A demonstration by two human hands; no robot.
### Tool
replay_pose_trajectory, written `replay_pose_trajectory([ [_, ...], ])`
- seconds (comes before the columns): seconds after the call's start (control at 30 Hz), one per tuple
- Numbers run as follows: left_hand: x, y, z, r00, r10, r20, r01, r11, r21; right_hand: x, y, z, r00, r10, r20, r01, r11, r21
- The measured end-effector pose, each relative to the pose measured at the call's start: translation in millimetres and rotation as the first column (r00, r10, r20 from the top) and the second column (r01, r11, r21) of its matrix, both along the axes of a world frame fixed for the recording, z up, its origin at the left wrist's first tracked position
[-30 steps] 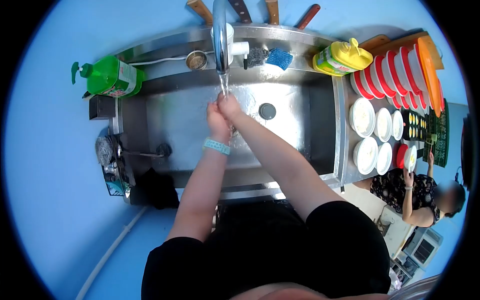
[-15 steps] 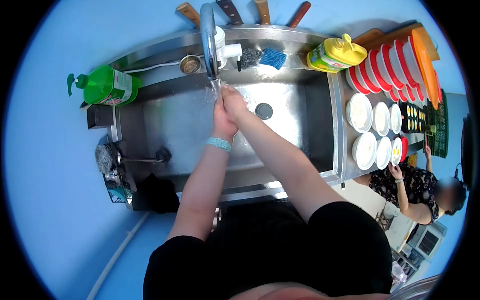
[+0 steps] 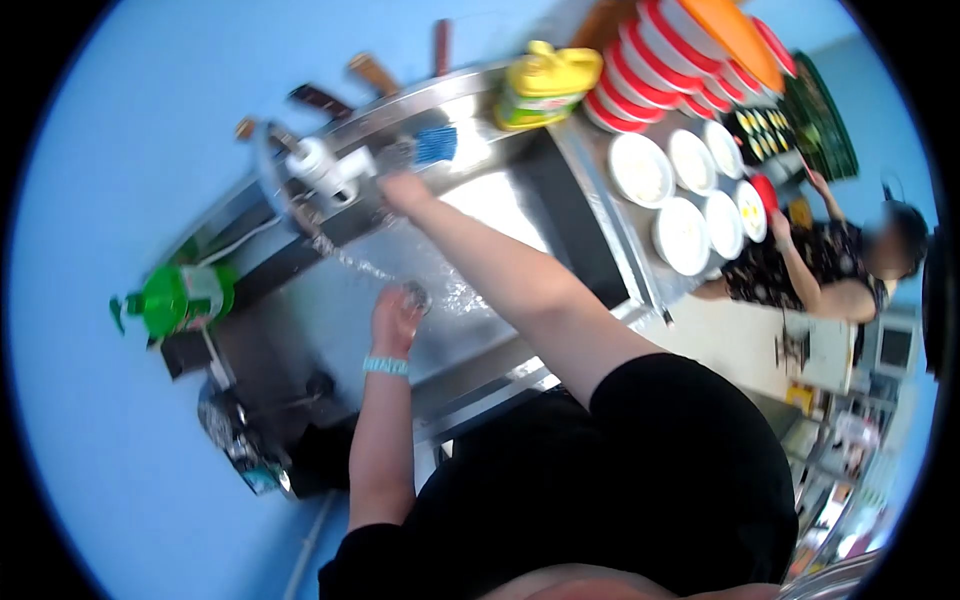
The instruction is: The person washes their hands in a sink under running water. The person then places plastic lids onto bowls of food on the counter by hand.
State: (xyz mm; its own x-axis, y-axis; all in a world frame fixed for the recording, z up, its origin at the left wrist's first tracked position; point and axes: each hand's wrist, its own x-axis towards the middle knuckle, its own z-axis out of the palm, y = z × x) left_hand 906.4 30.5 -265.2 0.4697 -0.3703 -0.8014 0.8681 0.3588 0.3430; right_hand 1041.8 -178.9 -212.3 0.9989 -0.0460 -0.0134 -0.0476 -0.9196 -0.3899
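Water runs in a slanted stream from the curved metal faucet (image 3: 270, 170) into the steel sink (image 3: 345, 270). My right hand (image 3: 405, 192) is at the end of the white tap body (image 3: 325, 172), its fingers closed around the small dark handle there, which they mostly hide. My left hand (image 3: 396, 318), with a teal band at the wrist, hangs over the basin near the drain (image 3: 416, 296). Its fingers are loosely bent and apart, somewhat blurred, with nothing held. Close beyond my right hand lie a grey scouring pad (image 3: 396, 153) and a blue sponge (image 3: 436, 145).
A green pump bottle (image 3: 185, 300) stands left of the sink, a yellow jug (image 3: 545, 88) at its back right corner. White bowls (image 3: 640, 170) and stacked red-rimmed containers (image 3: 645, 65) occupy the right counter. Another person (image 3: 815, 255) works beyond, a hand at one bowl.
My hands, together under the water before, have parted: the right went to the tap handle, the left came back lower over the basin. The view has turned and shifted right.
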Motion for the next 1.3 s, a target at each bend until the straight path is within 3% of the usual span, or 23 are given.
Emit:
replay_pose_trajectory([
  [0.03, -11, 2, 2, 1.0, 0.007, 0.023, -0.009, 0.998, 0.063, -9, 1, 10, 0.977, -0.112, -0.183, 0.197, 0.8, 0.566],
  [0.07, -17, 5, 4, 0.999, 0.01, 0.046, -0.015, 0.994, 0.106, -18, 10, 39, 0.852, -0.195, -0.486, 0.502, 0.034, 0.864],
  [0.1, -22, 6, 10, 0.997, 0.016, 0.073, -0.027, 0.988, 0.149, -23, 9, 44, 0.879, -0.214, -0.426, 0.465, 0.188, 0.865],
  [0.2, -32, 2, 43, 0.973, -0.089, 0.212, 0.006, 0.931, 0.366, -47, 20, 11, 0.869, -0.306, -0.388, 0.452, 0.176, 0.874],
  [0.3, -26, 0, 36, 0.863, -0.231, 0.45, 0.005, 0.893, 0.45, -80, 32, 69, 0.773, -0.266, -0.576, 0.52, -0.255, 0.815],
  [0.5, -30, -10, 68, 0.904, -0.135, 0.407, -0.046, 0.913, 0.406, -25, 25, 66, 0.863, -0.269, -0.428, 0.283, -0.446, 0.849],
  [0.53, -36, -6, 70, 0.894, -0.15, 0.422, -0.056, 0.898, 0.437, -35, 29, 68, 0.86, -0.279, -0.428, 0.276, -0.451, 0.849],
  [0.6, -43, -2, 73, 0.879, -0.163, 0.447, -0.065, 0.889, 0.452, -61, 31, 76, 0.824, -0.457, -0.337, 0.406, 0.061, 0.912],
  [0.67, -46, 5, 69, 0.604, -0.393, 0.694, -0.189, 0.774, 0.604, -97, 49, 53, 0.927, -0.172, -0.335, 0.376, 0.441, 0.815],
  [0.7, -43, -2, 76, 0.596, -0.393, 0.7, -0.184, 0.782, 0.595, -138, 75, 55, 0.93, -0.122, -0.346, 0.362, 0.449, 0.817],
  [0.77, -45, -16, 95, 0.223, -0.478, 0.85, -0.412, 0.744, 0.526, -184, 89, 88, 0.871, 0.083, -0.485, 0.433, 0.336, 0.836],
  [0.8, -47, -17, 92, 0.216, -0.479, 0.851, -0.403, 0.75, 0.525, -193, 98, 90, 0.915, 0.054, -0.4, 0.388, 0.151, 0.909],
  [0.87, -51, -33, 104, 0.658, 0.256, 0.708, -0.266, 0.959, -0.1, -202, 106, 91, 0.972, -0.062, -0.225, 0.207, -0.218, 0.954],
  [0.9, -56, -48, 124, 0.732, 0.554, 0.397, -0.393, 0.819, -0.419, -201, 101, 94, 0.98, -0.142, -0.139, 0.077, -0.374, 0.924],
  [0.97, -80, -62, 164, 0.716, 0.452, 0.532, -0.254, 0.878, -0.405, -197, 69, 104, 0.994, 0.082, -0.076, 0.103, -0.403, 0.909],
  [1.03, -92, -74, 191, 0.672, 0.359, 0.648, -0.129, 0.918, -0.375, -206, 49, 134, 0.946, 0.171, -0.275, 0.324, -0.483, 0.814],
  [1.07, -97, -76, 204, 0.348, -0.074, 0.935, -0.044, 0.994, 0.095, -213, 48, 150, 0.949, 0.163, -0.269, 0.315, -0.492, 0.812],
  [1.1, -97, -83, 213, -0.043, -0.535, 0.844, -0.157, 0.838, 0.523, -215, 39, 166, 0.945, 0.067, -0.32, 0.325, -0.087, 0.942],
  [1.13, -93, -82, 208, -0.067, -0.53, 0.846, -0.156, 0.842, 0.516, -217, 30, 176, 0.944, -0.051, -0.325, 0.323, 0.333, 0.886],
  [1.17, -88, -70, 192, -0.114, -0.885, 0.452, -0.157, 0.466, 0.871, -229, 33, 178, 0.989, -0.07, -0.13, 0.147, 0.398, 0.905],
  [1.2, -81, -57, 184, -0.153, -0.986, -0.07, -0.188, -0.04, 0.981, -240, 30, 187, 0.989, -0.087, -0.118, 0.143, 0.395, 0.908],
  [1.23, -77, -51, 191, -0.175, -0.982, -0.065, -0.198, -0.029, 0.98, -254, 22, 201, 0.988, -0.103, 0.114, -0.037, 0.558, 0.829],
  [1.3, -75, -28, 207, -0.604, -0.79, -0.108, -0.736, 0.5, 0.456, -280, -4, 222, 0.942, -0.015, 0.334, -0.232, 0.69, 0.686],
])
